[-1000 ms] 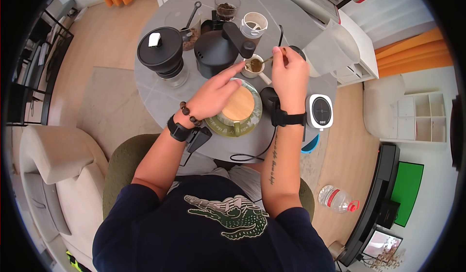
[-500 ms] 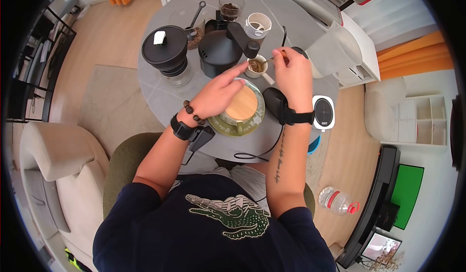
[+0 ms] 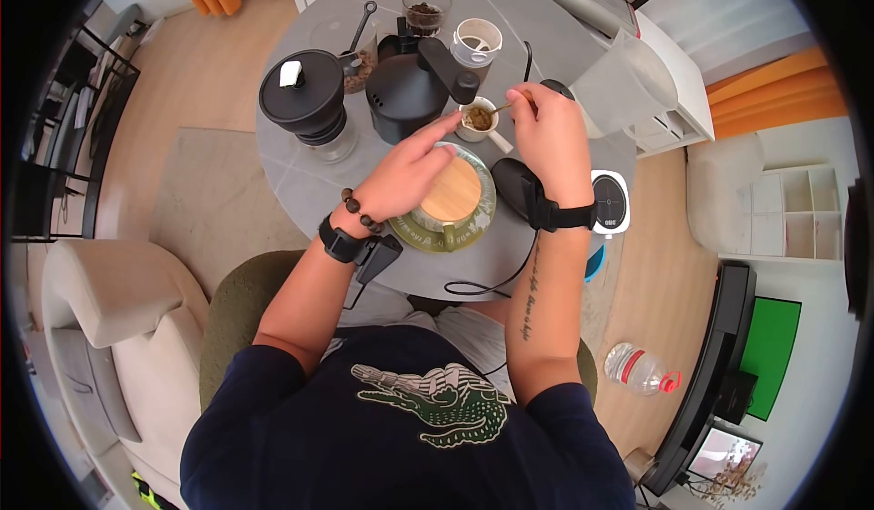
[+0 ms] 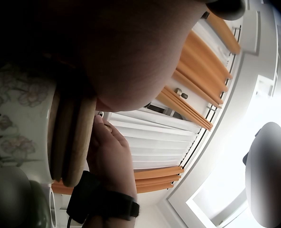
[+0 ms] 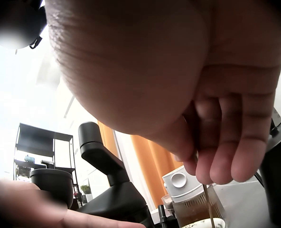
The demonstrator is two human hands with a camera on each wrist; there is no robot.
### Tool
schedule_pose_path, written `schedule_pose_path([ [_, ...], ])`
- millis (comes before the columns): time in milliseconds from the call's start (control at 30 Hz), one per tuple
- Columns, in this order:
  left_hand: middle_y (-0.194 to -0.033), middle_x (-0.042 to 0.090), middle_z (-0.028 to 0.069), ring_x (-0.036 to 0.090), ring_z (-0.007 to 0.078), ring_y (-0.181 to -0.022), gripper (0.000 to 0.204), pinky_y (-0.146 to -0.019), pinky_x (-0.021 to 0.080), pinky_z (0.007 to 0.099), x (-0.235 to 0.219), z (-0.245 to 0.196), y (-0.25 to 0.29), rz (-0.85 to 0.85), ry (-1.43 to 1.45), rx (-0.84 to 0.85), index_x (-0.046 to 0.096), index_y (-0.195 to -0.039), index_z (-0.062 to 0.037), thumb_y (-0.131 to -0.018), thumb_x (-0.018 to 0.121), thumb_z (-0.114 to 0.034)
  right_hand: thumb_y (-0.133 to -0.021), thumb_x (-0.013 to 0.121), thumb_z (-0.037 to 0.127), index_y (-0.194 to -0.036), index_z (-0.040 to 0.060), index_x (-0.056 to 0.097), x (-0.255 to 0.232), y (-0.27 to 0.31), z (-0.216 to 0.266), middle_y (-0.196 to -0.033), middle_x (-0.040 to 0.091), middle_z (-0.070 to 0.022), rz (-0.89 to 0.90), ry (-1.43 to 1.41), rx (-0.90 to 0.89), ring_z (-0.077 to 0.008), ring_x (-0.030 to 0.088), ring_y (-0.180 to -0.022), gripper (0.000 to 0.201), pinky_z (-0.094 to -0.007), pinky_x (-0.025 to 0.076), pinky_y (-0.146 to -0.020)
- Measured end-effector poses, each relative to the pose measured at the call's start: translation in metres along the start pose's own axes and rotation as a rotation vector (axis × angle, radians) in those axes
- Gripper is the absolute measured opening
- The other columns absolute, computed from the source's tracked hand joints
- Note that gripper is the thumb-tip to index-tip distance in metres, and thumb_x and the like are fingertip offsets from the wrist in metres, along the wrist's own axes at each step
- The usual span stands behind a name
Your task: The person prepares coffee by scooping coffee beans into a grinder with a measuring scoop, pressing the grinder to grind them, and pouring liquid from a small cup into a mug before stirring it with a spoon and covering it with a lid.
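My right hand (image 3: 553, 150) grips the thin stirrer (image 3: 501, 107) between thumb and fingers, its lower end inside the handled white cup (image 3: 474, 135) on the grey table (image 3: 364, 260). My left hand (image 3: 401, 178) is open, fingers extended to the cup's side.

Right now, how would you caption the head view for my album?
Right hand pinching a thin stick in a small white cup, left hand open beside it, over a grey table.
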State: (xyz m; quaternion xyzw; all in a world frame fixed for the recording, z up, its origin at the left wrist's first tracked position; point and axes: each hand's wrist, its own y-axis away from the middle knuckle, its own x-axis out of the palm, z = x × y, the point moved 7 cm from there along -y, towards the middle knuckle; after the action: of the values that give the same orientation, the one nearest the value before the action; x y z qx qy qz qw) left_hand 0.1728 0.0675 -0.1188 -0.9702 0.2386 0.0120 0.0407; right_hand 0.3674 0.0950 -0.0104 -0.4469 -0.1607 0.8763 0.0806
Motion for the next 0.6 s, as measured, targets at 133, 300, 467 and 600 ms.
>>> schedule_pose_path([
  [133,-0.178,0.049,0.0200,0.045,0.0277,-0.167,0.060,-0.134,0.035,0.0371,0.000,-0.001,0.000,0.004,0.026,0.015,0.046,-0.172,0.0027,-0.117,0.055,-0.020,-0.107,0.070,0.018,-0.107,-0.0025,0.082,0.001,-0.002,0.013,-0.095,0.078,-0.0279,0.114,-0.039,0.042,-0.0483,0.075,-0.090,0.024,-0.0529,0.059,-0.082],
  [300,-0.175,0.053,0.0170,0.046,0.0240,-0.164,0.060,-0.133,0.034,0.0366,0.000,-0.002,0.001,-0.003,0.014,0.011,0.044,-0.175,-0.0004,-0.117,0.051,-0.014,-0.107,0.070,0.019,-0.109,-0.0021,0.083,0.010,-0.004,0.005,-0.095,0.079,-0.0270,0.104,-0.111,0.049,-0.0476,0.075,-0.088,0.025,-0.0508,0.059,-0.080],
  [467,-0.175,0.054,0.0167,0.047,0.0240,-0.163,0.060,-0.133,0.034,0.0366,-0.001,0.000,0.000,0.005,0.011,0.010,0.044,-0.175,0.0006,-0.117,0.051,-0.013,-0.107,0.072,0.021,-0.111,-0.0006,0.083,0.003,0.000,-0.014,-0.092,0.079,-0.0256,0.022,-0.062,0.100,-0.0455,0.076,-0.083,0.025,-0.0486,0.059,-0.078],
  [600,-0.175,0.053,0.0162,0.046,0.0240,-0.164,0.060,-0.134,0.034,0.0371,0.000,0.003,-0.001,0.003,0.024,0.022,0.044,-0.174,0.0010,-0.116,0.050,-0.012,-0.107,0.072,0.021,-0.111,0.0001,0.084,0.006,0.005,-0.006,-0.091,0.079,-0.0249,0.130,-0.147,0.189,-0.0450,0.077,-0.084,0.024,-0.0489,0.059,-0.078],
])
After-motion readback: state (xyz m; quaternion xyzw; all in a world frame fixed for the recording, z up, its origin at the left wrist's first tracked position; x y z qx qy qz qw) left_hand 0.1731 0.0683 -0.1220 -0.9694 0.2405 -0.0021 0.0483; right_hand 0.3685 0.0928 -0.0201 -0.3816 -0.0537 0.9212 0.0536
